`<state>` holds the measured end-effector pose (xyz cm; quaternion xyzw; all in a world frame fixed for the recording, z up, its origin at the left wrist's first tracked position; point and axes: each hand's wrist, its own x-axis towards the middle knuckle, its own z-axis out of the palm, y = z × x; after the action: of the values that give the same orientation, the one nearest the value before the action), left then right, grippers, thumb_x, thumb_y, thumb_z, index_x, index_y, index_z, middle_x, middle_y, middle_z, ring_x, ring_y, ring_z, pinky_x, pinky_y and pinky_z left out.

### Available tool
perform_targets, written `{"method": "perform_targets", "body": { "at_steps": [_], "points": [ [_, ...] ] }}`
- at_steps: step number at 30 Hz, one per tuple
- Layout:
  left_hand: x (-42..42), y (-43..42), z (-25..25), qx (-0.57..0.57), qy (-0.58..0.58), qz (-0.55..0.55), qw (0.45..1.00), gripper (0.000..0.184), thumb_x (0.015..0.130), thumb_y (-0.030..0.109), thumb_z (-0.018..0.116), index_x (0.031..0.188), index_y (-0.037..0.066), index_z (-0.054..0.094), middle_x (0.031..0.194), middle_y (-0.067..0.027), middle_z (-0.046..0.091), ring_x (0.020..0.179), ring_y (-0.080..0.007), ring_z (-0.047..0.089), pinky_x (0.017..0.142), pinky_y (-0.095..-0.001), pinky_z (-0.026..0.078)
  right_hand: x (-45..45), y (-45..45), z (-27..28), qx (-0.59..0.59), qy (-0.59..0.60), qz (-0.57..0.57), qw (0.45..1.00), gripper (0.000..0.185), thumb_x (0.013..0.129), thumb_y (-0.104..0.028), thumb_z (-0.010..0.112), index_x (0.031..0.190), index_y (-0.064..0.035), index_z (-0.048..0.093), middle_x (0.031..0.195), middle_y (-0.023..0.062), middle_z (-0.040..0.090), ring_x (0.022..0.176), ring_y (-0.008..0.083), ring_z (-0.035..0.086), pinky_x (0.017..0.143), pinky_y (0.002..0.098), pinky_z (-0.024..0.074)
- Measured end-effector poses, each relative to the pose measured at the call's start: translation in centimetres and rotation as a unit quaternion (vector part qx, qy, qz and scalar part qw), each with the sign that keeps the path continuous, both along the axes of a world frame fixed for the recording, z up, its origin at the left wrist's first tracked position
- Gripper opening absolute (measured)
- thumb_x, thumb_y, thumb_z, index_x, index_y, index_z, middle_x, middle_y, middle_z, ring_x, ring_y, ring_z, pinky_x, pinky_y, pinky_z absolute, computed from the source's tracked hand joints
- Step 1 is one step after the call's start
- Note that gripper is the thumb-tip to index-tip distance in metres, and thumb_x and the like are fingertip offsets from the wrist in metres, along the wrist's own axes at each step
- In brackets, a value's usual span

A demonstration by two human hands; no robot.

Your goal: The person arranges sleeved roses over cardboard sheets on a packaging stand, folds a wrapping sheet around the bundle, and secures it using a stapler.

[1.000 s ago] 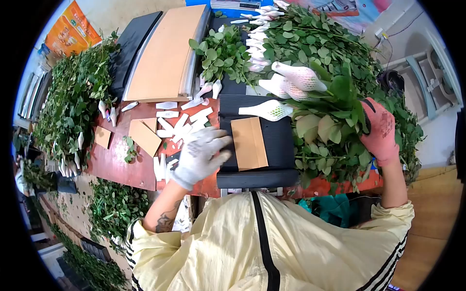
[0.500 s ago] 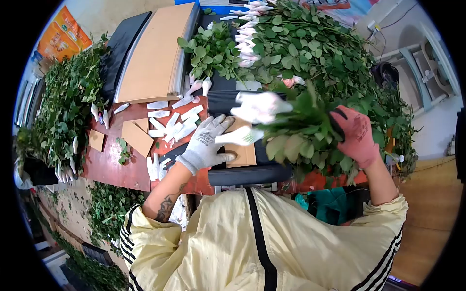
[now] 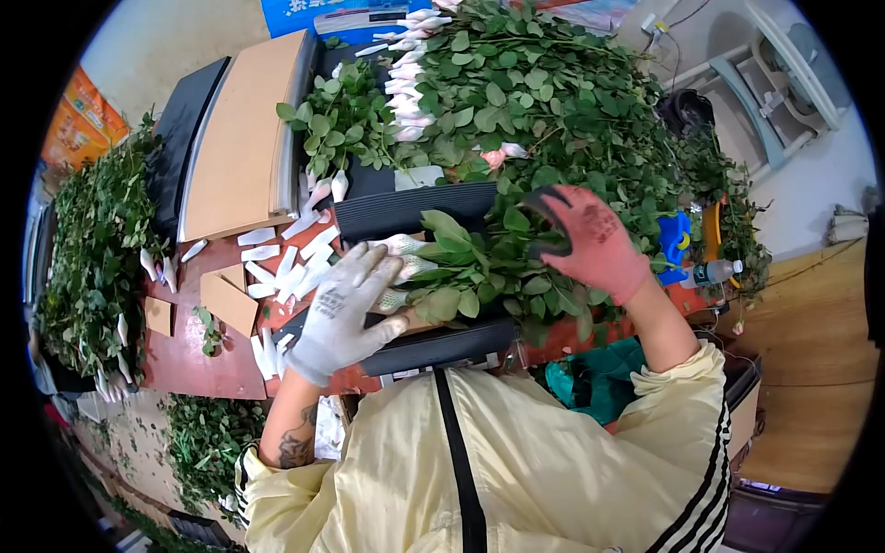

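A bunch of roses [image 3: 461,276] with white net sleeves over its heads lies between two black ridged pads [image 3: 415,206], heads to the left. My left hand [image 3: 339,309], in a light grey glove, is at the netted heads, fingers stretched out and thumb apart. Over the stem side, my right hand [image 3: 597,241], in a red glove with dark fingertips, has its thumb and fingers apart and grips nothing. The bunch mostly hides the cardboard beneath it. Loose white net sleeves [image 3: 293,276] are scattered left of my left hand.
A large heap of leafy rose stems [image 3: 544,101] covers the back right. Tall cardboard sheets [image 3: 241,138] stand at the back left, near small cardboard pieces [image 3: 229,300]. More roses [image 3: 97,249] are piled far left. A water bottle [image 3: 714,273] and a blue tool [image 3: 675,247] are at right.
The rose bunch has come down from the air onto the cardboard between the pads. My right hand has let go of it. My left hand has shifted from the cardboard to the netted heads.
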<state>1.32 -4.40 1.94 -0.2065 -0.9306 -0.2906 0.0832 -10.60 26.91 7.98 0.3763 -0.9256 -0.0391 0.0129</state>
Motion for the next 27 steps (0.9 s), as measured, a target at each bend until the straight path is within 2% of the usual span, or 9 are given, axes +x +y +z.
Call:
{"method": "perform_targets", "body": {
  "at_steps": [5, 6, 9, 15, 17, 18, 21, 23, 27],
  "points": [
    [-1.9, 2.0, -1.6, 0.019, 0.013, 0.054, 0.998, 0.064, 0.071, 0.024, 0.063, 0.129, 0.005, 0.046, 0.115, -0.0185, 0.054, 0.102, -0.0357, 0.053, 0.09, -0.0412, 0.042, 2.1, -2.2, -5.5, -0.099, 0.045, 0.111, 0.988, 0.056, 0.076, -0.044, 0.056, 0.121, -0.0091, 0.053, 0.109, 0.0121, 0.058, 0.109, 0.0272, 0.051, 0.097, 0.041, 0.0357],
    [-2.4, 2.7, -1.1, 0.045, 0.0, 0.07, 0.997, 0.053, 0.073, 0.021, 0.062, 0.122, 0.003, 0.052, 0.106, -0.0174, 0.058, 0.095, -0.0347, 0.056, 0.084, -0.0404, 0.045, 2.9, -3.8, -4.2, 0.024, -0.036, 0.058, 0.997, 0.062, 0.078, -0.043, 0.057, 0.13, -0.0102, 0.046, 0.126, 0.0115, 0.05, 0.122, 0.0253, 0.043, 0.105, 0.0403, 0.0298],
    [-2.7, 2.6, -2.4, 0.106, -0.059, 0.116, 0.986, 0.029, 0.079, 0.01, 0.058, 0.107, 0.001, 0.06, 0.092, -0.0139, 0.059, 0.082, -0.0286, 0.058, 0.075, -0.0379, 0.046, 0.1, -4.7, -7.7, -0.041, -0.135, 0.033, 0.989, 0.057, 0.08, -0.037, 0.059, 0.129, -0.0109, 0.048, 0.126, 0.014, 0.05, 0.112, 0.0271, 0.05, 0.1, 0.0378, 0.0348],
    [-0.5, 1.4, -0.8, 0.166, -0.093, 0.123, 0.974, 0.024, 0.076, 0.006, 0.06, 0.1, 0.002, 0.062, 0.097, -0.0132, 0.062, 0.088, -0.0283, 0.06, 0.08, -0.0386, 0.047, 1.3, -4.1, -5.2, -0.103, -0.043, 0.087, 0.99, 0.053, 0.078, -0.031, 0.06, 0.126, -0.0119, 0.05, 0.119, 0.0125, 0.053, 0.108, 0.0269, 0.052, 0.096, 0.0366, 0.0378],
    [-0.8, 2.3, -0.8, 0.116, 0.021, 0.109, 0.987, 0.033, 0.078, 0.013, 0.061, 0.109, 0.002, 0.059, 0.105, -0.0148, 0.061, 0.096, -0.0304, 0.059, 0.085, -0.0397, 0.045, 0.6, -4.3, -7.1, 0.005, -0.078, 0.06, 0.995, 0.051, 0.079, -0.035, 0.057, 0.125, -0.0133, 0.051, 0.119, 0.0122, 0.053, 0.111, 0.0246, 0.051, 0.097, 0.0364, 0.0365],
    [-0.7, 2.0, -1.4, 0.059, -0.013, 0.086, 0.994, 0.038, 0.078, 0.015, 0.061, 0.114, 0.002, 0.057, 0.107, -0.0154, 0.06, 0.1, -0.031, 0.057, 0.087, -0.0397, 0.044, 0.4, -2.8, -10.8, -0.111, 0.112, 0.102, 0.982, 0.045, 0.077, -0.033, 0.053, 0.118, -0.0155, 0.051, 0.111, 0.0093, 0.052, 0.103, 0.0242, 0.051, 0.087, 0.0392, 0.0389],
    [-0.2, 1.6, -2.5, 0.057, -0.084, 0.091, 0.991, 0.044, 0.079, 0.019, 0.062, 0.119, 0.002, 0.056, 0.11, -0.0169, 0.059, 0.103, -0.0327, 0.056, 0.09, -0.0397, 0.043, 0.7, -2.8, -3.7, -0.097, 0.054, -0.016, 0.994, 0.054, 0.075, -0.038, 0.061, 0.121, -0.0106, 0.051, 0.12, 0.0127, 0.05, 0.113, 0.0276, 0.047, 0.098, 0.04, 0.0355],
    [0.0, 1.5, -2.1, 0.058, -0.084, 0.097, 0.99, 0.042, 0.077, 0.018, 0.064, 0.115, 0.002, 0.058, 0.109, -0.016, 0.059, 0.102, -0.0326, 0.056, 0.089, -0.0395, 0.043, 0.0, -1.2, -3.2, -0.261, 0.1, -0.021, 0.96, 0.049, 0.072, -0.033, 0.065, 0.112, -0.0061, 0.055, 0.113, 0.0145, 0.053, 0.109, 0.031, 0.049, 0.098, 0.042, 0.0367],
    [0.3, 2.0, -0.7, 0.024, 0.033, 0.113, 0.993, 0.039, 0.07, 0.016, 0.068, 0.107, 0.003, 0.062, 0.105, -0.0126, 0.06, 0.097, -0.0304, 0.057, 0.085, -0.039, 0.044, 1.4, -2.1, -2.2, -0.178, 0.064, 0.038, 0.981, 0.048, 0.072, -0.03, 0.063, 0.113, -0.0063, 0.055, 0.111, 0.0139, 0.054, 0.109, 0.0313, 0.05, 0.095, 0.042, 0.0382]
  ]
}}
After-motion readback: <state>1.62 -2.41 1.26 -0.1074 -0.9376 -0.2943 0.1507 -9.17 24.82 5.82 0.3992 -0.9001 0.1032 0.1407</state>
